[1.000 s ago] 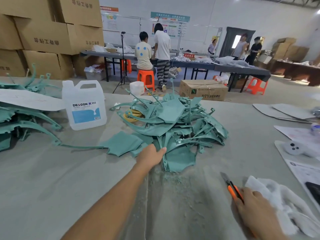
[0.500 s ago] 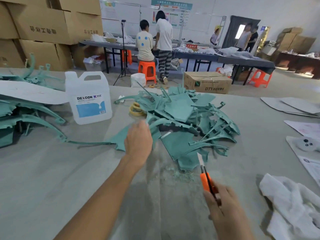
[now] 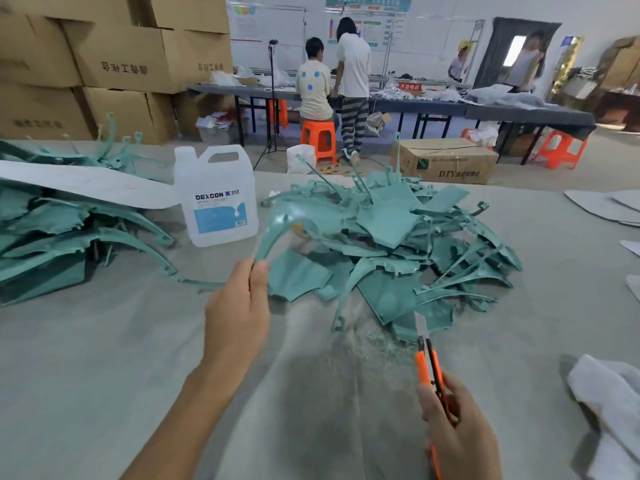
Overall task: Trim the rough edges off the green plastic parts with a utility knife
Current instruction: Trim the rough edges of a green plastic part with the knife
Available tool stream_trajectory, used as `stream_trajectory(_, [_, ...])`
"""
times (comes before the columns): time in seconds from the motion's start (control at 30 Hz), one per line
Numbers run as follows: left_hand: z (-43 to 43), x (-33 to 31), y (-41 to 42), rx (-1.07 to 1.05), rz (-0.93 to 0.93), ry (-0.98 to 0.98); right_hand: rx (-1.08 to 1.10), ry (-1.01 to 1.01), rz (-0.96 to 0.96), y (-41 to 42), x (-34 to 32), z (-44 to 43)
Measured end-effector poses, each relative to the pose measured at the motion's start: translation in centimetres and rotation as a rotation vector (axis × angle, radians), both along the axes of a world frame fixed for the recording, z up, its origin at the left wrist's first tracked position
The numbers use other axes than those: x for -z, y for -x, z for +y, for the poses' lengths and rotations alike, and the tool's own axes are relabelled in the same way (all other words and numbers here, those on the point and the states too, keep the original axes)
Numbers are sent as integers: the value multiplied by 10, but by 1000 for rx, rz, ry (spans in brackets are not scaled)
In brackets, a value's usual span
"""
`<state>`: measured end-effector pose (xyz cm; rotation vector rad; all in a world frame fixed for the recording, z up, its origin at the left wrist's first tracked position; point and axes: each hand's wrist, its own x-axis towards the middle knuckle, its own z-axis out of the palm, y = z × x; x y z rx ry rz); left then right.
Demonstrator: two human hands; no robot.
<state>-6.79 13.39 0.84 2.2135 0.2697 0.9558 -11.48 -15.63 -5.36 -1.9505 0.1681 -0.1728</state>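
The utility knife (image 3: 427,362) runs nearly top to bottom in the lower right of the frame, with its blade pointing up at the near edge of the pile of green parts (image 3: 398,244). The right hand (image 3: 457,431) is curled round its orange handle. At centre, the left hand (image 3: 239,313) pinches the lower end of a curved green part (image 3: 277,226), which arcs up and right toward the pile (its far end is blurred, possibly touching). A white jug (image 3: 216,199) stands just left of the pile, and a white cloth (image 3: 609,410) lies at the right edge of the counter (image 3: 86,375).
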Motion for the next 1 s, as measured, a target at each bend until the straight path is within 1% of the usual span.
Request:
stream_trajectory(0.2, [-15, 54, 53, 143, 58, 66, -78, -201, -24, -7, -17, 2])
stream_trajectory(0.33, [-12, 70, 69, 221, 78, 7, -138, -555, -30, -30, -49, 10])
stream_trajectory(0.43, [-6, 76, 79, 241, 106, -73, -94, -716, 37, -52, -67, 12])
stream_trajectory(0.53, [2, 74, 84, 204, 91, -181, -52, -744, 137, -65, -66, 12])
stream_trajectory(0.63, [14, 74, 81, 192, 15, -307, -101, -720, 213, -70, -56, 14])
stream_trajectory(0.73, [30, 72, 71, 145, -34, -475, -170, -731, 237, -72, -49, 11])
stream_trajectory(0.77, [34, 68, 66, 95, -8, -475, -187, -724, 223, -71, -48, 9])
stream_trajectory(0.8, [38, 63, 61, 34, 34, -414, -202, -718, 206, -69, -46, 9])
stream_trajectory(0.83, [38, 56, 56, -34, 75, -294, -221, -710, 187, -65, -44, 11])
stream_trajectory(0.9, [29, 45, 50, -123, 149, 43, -253, -680, 148, -55, -37, 21])
stream_trajectory(0.93, [21, 41, 48, -121, 171, 180, -252, -672, 132, -49, -33, 27])
stream_trajectory(1.0, [-3, 36, 48, -36, 198, 402, -230, -681, 101, -34, -25, 42])
